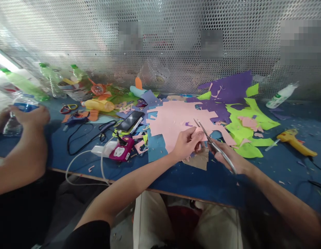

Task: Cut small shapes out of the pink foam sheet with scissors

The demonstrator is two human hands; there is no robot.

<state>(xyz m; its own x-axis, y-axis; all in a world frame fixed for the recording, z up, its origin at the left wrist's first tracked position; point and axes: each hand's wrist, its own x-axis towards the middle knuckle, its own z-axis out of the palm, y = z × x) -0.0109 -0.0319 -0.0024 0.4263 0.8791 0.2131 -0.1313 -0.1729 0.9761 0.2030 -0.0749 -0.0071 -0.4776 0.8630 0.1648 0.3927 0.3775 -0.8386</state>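
Observation:
Between the fingers of my left hand (186, 143) is a small piece of pink paper (201, 133), pinched close in front of me. My right hand (234, 157) grips a pair of scissors (224, 155), whose slightly parted blades point up and left beside that piece. Beneath both lies a large pink sheet (173, 119) with notched edges. It rests over blue paper (157, 147) and a scrap of brown cardboard (198, 162). Green paper (240, 129) spreads to the right of my hands, with purple paper (225, 90) behind it.
A yellow glue gun (297, 141) and a white glue bottle (282, 95) are at right. Left are a magenta power adapter (121, 150) with cables, a phone (130, 121) and spare scissors (68, 109). Farther left, another person's hand (33, 116) holds a plastic bottle (13, 122). A perforated metal panel (170, 45) stands behind.

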